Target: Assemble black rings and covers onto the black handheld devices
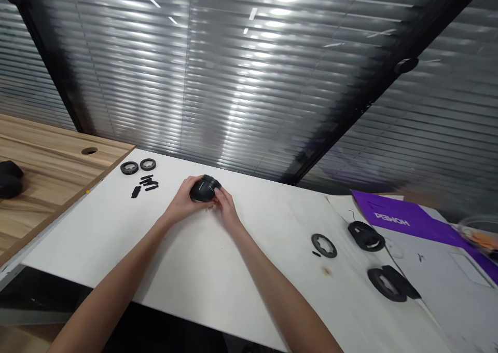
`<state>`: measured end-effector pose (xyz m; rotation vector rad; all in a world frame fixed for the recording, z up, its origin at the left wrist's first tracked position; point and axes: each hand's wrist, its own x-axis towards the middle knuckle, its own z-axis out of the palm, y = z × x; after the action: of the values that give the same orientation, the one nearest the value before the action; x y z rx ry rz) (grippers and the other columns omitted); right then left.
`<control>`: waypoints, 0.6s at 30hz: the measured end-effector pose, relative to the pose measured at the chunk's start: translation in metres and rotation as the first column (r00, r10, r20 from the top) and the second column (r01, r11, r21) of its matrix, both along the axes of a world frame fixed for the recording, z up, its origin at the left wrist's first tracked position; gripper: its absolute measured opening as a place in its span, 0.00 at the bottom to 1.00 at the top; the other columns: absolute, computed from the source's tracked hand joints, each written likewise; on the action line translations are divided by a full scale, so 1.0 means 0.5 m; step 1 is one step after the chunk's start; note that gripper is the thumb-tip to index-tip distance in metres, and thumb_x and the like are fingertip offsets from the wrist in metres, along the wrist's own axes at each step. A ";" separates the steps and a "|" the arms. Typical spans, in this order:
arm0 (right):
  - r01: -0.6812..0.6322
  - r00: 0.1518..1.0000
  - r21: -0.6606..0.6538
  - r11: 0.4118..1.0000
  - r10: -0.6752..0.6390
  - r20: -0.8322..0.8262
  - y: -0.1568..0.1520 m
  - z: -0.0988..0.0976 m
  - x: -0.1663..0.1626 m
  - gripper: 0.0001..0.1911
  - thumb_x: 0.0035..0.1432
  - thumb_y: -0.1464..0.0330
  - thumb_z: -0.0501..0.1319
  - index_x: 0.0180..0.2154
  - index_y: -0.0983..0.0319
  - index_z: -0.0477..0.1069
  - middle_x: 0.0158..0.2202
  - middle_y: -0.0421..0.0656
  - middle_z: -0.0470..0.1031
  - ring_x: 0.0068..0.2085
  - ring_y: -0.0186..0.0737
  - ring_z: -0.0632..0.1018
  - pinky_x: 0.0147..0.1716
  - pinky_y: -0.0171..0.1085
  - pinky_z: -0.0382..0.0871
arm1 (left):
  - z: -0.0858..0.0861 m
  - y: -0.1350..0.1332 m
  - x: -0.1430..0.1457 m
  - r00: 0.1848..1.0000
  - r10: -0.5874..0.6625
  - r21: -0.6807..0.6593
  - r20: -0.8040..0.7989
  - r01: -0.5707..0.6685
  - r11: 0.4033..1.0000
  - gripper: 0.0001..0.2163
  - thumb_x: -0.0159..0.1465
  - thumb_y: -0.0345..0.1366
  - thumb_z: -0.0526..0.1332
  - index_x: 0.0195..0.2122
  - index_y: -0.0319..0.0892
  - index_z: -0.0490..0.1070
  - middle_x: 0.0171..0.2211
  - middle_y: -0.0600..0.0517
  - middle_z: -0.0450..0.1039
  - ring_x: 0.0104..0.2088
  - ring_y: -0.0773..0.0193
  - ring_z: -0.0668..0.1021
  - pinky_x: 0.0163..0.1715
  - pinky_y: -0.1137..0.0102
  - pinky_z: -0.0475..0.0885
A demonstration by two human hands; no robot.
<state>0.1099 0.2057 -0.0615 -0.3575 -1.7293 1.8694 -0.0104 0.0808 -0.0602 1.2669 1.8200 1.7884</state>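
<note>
Between my two hands is a rounded black plastic part (pixel 204 189) with a ridged edge at its right end; its exact kind is unclear. My left hand (pixel 184 200) wraps its left side and underside. The fingers of my right hand (pixel 224 205) press against its right end. Both hands are just above the middle of the white table (pixel 187 270). To the left lie two black notched rings (pixel 148 164) and several small black strips (pixel 149 182), with a small black block (pixel 136 191) beside them.
On the right lie a flat black ring (pixel 324 245), a short black piece (pixel 316 254), a thick black round part (pixel 366 236) and another ring part (pixel 387 284). Purple-and-white packaging (pixel 392 215) covers the right end. Behind stands a glass wall with blinds (pixel 218 83); a wooden desk (pixel 46 171) adjoins at left.
</note>
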 end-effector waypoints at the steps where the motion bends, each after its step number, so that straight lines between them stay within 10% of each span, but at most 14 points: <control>1: -0.004 1.000 -0.001 1.000 0.004 -0.007 -0.001 0.001 0.001 0.26 0.57 0.42 0.68 0.35 0.58 0.75 0.29 0.41 0.73 0.30 0.41 0.74 0.32 0.41 0.72 | -0.002 0.001 0.000 1.000 0.003 0.004 -0.010 -0.003 1.000 0.33 0.53 0.38 0.80 0.61 0.50 0.76 0.59 0.45 0.76 0.62 0.44 0.76 0.63 0.54 0.72; 18: 0.042 0.999 0.021 0.999 -0.041 -0.013 0.002 0.005 0.000 0.16 0.54 0.52 0.64 0.30 0.58 0.73 0.22 0.39 0.70 0.26 0.37 0.71 0.29 0.39 0.65 | -0.007 0.005 -0.001 0.986 0.048 -0.014 -0.162 -0.051 0.999 0.32 0.59 0.42 0.80 0.64 0.50 0.74 0.59 0.45 0.76 0.63 0.45 0.75 0.64 0.53 0.71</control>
<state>0.1097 0.2069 -0.0592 -0.3702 -1.7194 1.8190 -0.0107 0.0832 -0.0635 1.4078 1.9655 1.7355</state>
